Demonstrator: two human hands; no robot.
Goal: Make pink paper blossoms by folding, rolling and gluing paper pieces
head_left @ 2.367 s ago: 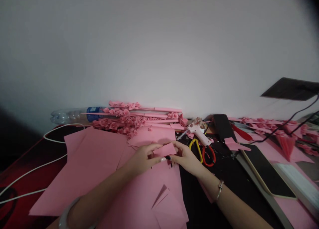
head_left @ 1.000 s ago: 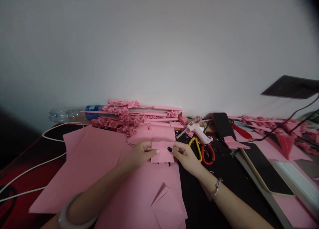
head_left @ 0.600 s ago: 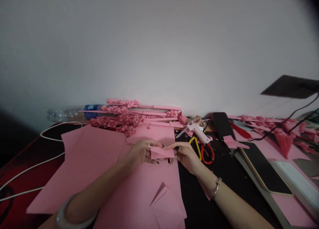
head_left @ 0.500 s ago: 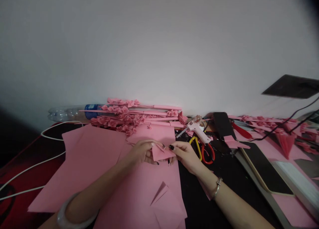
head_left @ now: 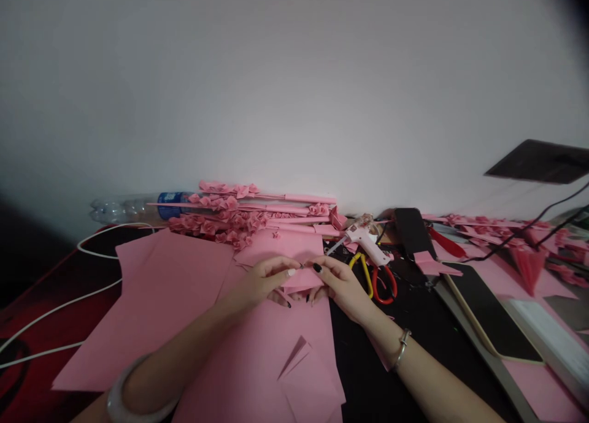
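Observation:
Between my hands is a small piece of pink paper [head_left: 301, 281], folded along its upper edge. My left hand [head_left: 268, 280] pinches its left side, thumb on top and fingers behind. On its right side, my right hand [head_left: 335, 282] grips it between thumb and fingers. Both hands are above a large pink paper sheet [head_left: 271, 349]. Several small pink squares [head_left: 313, 386], some with creased or lifted corners, lie nearer to me on that sheet. The fingertips behind the held paper are partly hidden.
Pink paper flowers [head_left: 225, 217] lie along the wall beside a plastic bottle [head_left: 124, 208]. A glue gun [head_left: 368, 239], pliers with red and yellow handles [head_left: 385, 291] and a dark phone [head_left: 414, 232] sit right of centre. Another phone [head_left: 494, 309] lies at the right. A white cable [head_left: 96, 294] crosses the left side.
The pink paper has tipped and its top edge is now folded over, showing a narrower face. My left thumb has slid right along it; both hands stay in nearly the same place.

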